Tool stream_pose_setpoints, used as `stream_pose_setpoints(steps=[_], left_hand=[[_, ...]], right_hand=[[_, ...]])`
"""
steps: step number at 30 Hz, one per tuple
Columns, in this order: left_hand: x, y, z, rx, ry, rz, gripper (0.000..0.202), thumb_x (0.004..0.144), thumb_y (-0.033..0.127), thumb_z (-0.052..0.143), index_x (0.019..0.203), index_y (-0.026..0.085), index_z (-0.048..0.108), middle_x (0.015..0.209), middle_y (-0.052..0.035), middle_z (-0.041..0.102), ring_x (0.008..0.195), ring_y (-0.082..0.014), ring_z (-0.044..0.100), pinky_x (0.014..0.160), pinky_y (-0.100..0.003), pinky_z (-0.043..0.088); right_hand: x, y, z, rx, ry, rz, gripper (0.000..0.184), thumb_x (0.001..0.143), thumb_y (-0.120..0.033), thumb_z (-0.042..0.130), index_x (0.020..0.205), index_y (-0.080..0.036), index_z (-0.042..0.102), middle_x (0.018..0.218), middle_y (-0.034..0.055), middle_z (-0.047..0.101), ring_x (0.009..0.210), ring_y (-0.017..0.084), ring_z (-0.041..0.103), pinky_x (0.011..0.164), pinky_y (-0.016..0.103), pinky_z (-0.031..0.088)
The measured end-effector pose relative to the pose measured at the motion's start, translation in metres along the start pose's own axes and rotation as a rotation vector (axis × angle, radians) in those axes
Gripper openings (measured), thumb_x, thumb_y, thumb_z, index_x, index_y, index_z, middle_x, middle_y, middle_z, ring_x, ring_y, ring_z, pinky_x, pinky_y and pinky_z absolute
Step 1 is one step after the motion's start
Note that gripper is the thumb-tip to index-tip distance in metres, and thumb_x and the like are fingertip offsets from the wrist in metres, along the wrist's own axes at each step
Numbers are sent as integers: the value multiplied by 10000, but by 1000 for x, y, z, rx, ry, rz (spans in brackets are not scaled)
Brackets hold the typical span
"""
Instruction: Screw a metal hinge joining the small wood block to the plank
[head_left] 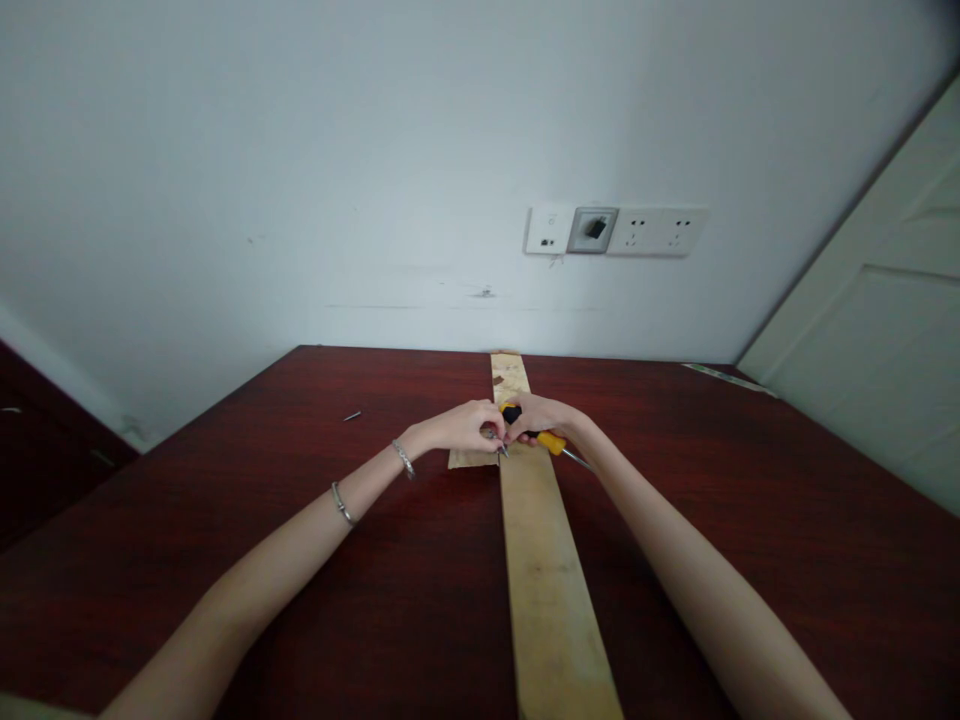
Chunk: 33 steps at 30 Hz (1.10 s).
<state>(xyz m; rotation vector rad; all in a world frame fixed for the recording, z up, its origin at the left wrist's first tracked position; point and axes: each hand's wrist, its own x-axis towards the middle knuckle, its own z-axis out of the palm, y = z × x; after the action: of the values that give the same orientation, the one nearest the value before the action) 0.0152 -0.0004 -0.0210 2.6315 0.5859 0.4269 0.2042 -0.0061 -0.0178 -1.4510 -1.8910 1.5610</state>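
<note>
My left hand [472,427] is closed in a pinch over the long wooden board [544,580]. At its fingertips is a small shiny metal piece [503,451], too small to name surely. My right hand [541,415] is wrapped around a screwdriver [552,442] with a yellow and black handle. Its metal shaft points back toward my right forearm. Thumb and forefinger of the right hand meet the left fingertips at the metal piece. Beneath the left hand, a shorter wooden piece [472,460] sticks out to the left of the board.
A dark red wooden table [337,580] carries the boards. On its left part lies a small metal screw or nail [352,415]. Behind rises a white wall [390,180] with a row of sockets [658,232]. A pale panelled door [885,300] stands at the right.
</note>
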Motion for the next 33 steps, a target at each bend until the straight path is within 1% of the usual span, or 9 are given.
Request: stream_pose_setpoints(steps=[4,6,14,16,19,24,29,33], left_hand=[[0,-3,6,-171,22,-90,118,733,129,654,845,127,688,799,-20,643,728,-107,578,685,-198,438],[0,-4,8,-222,29,-123,134,716,124,651,844,118,691,773,-14,647,695,-99,573,665,-194,437],[2,1,7,-382,36,-178,137,710,160,633,826,108,685,744,-18,655,686,-105,575,661,-205,442],[2,2,9,-401,51,-183,121,704,158,633,815,115,659,736,-8,640,680,-102,569,656,-208,442],[2,5,11,-413,94,-182,108,692,148,640,780,133,579,728,9,612,676,-96,558,649,-210,435],[2,12,15,-371,146,-183,215,659,102,641,752,165,458,729,23,586,672,-98,547,615,-209,415],[2,20,23,-313,206,-216,258,635,61,622,785,175,446,711,36,569,650,-98,544,589,-203,411],[4,20,30,-353,272,-322,266,607,49,626,774,173,459,677,39,573,648,-110,569,568,-198,417]], right_hand=[[1,2,-2,11,11,-10,173,558,-71,680,697,-136,600,450,-64,565,384,48,480,378,140,398],[1,4,-2,20,6,-14,164,559,-78,677,697,-132,608,454,-60,570,388,50,485,384,142,405],[3,7,-2,53,-6,-32,110,555,-95,670,617,-129,586,431,-50,561,382,48,476,368,139,390],[2,7,-2,57,-8,-32,112,551,-95,672,608,-131,582,430,-47,563,381,48,477,368,136,388],[1,6,-2,61,-8,-38,117,544,-89,667,618,-134,589,431,-51,561,382,46,474,373,133,390],[2,6,-2,58,-12,-49,113,533,-82,653,624,-132,610,429,-58,553,383,43,461,374,134,387],[4,8,-3,54,-15,-74,126,527,-102,671,642,-133,629,436,-60,565,378,44,461,368,136,371],[3,8,-2,52,-5,-71,115,524,-112,682,612,-135,613,426,-59,556,375,46,462,362,140,365]])
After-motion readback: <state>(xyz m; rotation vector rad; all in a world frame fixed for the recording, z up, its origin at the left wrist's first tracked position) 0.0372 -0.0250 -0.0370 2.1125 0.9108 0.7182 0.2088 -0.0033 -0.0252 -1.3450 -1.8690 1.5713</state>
